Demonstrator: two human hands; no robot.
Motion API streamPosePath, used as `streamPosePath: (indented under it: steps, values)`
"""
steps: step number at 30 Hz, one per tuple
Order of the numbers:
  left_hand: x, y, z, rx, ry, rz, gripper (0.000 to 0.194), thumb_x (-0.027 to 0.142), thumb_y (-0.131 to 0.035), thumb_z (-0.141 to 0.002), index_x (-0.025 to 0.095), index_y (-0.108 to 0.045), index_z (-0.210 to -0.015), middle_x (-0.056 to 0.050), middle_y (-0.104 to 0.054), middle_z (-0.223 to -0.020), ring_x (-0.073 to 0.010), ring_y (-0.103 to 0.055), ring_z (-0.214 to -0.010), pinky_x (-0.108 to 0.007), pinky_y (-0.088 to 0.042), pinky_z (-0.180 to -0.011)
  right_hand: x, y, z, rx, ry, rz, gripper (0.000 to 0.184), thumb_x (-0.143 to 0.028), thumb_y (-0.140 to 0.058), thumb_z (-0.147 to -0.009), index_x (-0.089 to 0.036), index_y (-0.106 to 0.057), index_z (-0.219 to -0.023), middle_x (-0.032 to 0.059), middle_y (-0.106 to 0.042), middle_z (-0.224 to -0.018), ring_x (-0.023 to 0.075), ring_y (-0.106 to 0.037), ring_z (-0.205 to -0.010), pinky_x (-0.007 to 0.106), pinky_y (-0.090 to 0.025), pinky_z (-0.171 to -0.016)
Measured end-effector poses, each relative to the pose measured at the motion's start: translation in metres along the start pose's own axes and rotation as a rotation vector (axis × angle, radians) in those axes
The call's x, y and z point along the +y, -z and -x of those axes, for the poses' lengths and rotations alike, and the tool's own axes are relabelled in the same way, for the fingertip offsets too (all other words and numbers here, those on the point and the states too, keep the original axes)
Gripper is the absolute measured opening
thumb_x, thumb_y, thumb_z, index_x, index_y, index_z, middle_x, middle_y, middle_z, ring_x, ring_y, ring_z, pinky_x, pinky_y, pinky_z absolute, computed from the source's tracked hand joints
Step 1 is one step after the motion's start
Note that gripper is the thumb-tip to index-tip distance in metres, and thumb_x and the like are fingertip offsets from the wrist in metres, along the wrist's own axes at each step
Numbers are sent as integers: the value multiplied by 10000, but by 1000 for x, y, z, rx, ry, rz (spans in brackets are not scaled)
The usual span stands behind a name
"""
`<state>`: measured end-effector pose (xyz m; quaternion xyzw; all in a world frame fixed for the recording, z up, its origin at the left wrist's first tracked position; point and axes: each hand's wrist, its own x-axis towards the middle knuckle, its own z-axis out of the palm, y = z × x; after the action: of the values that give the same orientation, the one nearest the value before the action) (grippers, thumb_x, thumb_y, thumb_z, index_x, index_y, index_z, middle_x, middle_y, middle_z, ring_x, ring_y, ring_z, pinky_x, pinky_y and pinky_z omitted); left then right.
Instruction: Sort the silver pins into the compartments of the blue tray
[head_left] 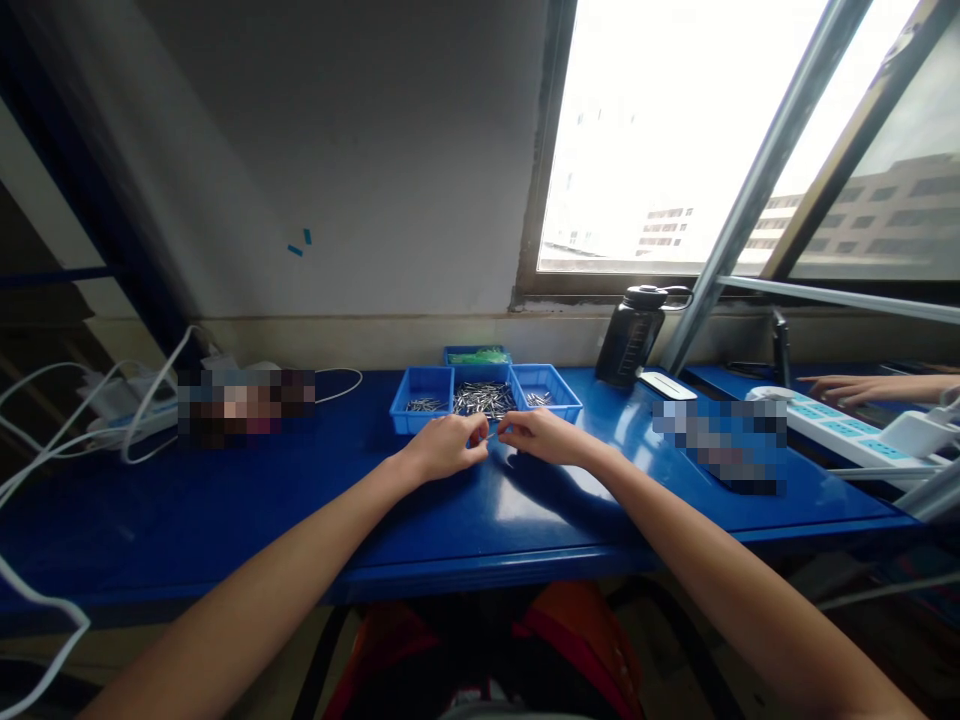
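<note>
Two bare hands meet over a glossy blue table [225, 520], just in front of three shallow blue plastic trays. The left hand [444, 447] and the right hand [541, 435] have their fingertips pressed together on the ends of one thin metal pin [493, 433], which spans the small gap between them just above the tabletop. Both forearms stretch forward, wrists low, knuckles up. The middle tray [482, 375] holds a dense heap of slim, shiny metal pins; the left tray [421, 385] and the right tray [553, 385] hold only a few each. Behind them sits a fourth blue tray [454, 352] with something green inside. A dark, ribbed plastic bottle [630, 335] stands upright near the window. Another person's hand [847, 388] lies flat on the far right, beside a white power strip [832, 425]. White cables [142, 415] loop at the left.
</note>
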<state>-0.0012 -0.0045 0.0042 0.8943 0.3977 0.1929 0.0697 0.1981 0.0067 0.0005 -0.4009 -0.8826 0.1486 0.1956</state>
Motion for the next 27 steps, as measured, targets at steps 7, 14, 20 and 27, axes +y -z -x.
streamPosePath:
  steps: [7,14,20,27]
  values:
    - [0,-1,-1,-28,-35,17,198,321,-441,-815,222,-573,-924,-4,-632,-804,-131,-579,-677,-208,-389,-586,-1,-2,-1,-12,13,21,233,-329,-446,-823,-168,-605,-876,-19,-544,-563,79,-442,-500,192,-300,-496]
    - [-4,-1,-1,-3,32,-49,250,378,-416,-822,218,-602,-870,-19,-640,-757,-160,-581,-685,-227,-384,-595,-2,3,0,-1,-4,35,223,-307,-431,-834,-166,-603,-851,-2,-580,-587,91,-482,-526,197,-323,-526]
    - [-5,2,1,5,48,-110,262,365,-395,-818,210,-603,-780,-18,-629,-704,-160,-568,-635,-227,-346,-551,1,7,1,28,-42,75,208,-281,-428,-831,-168,-602,-833,3,-588,-606,95,-492,-529,201,-323,-530]
    - [-5,1,-1,-7,27,-123,187,298,-438,-788,201,-589,-738,-15,-634,-727,-158,-569,-657,-225,-351,-562,4,2,-1,-13,-34,81,153,-266,-484,-793,-167,-598,-811,-7,-567,-586,93,-478,-520,198,-309,-516]
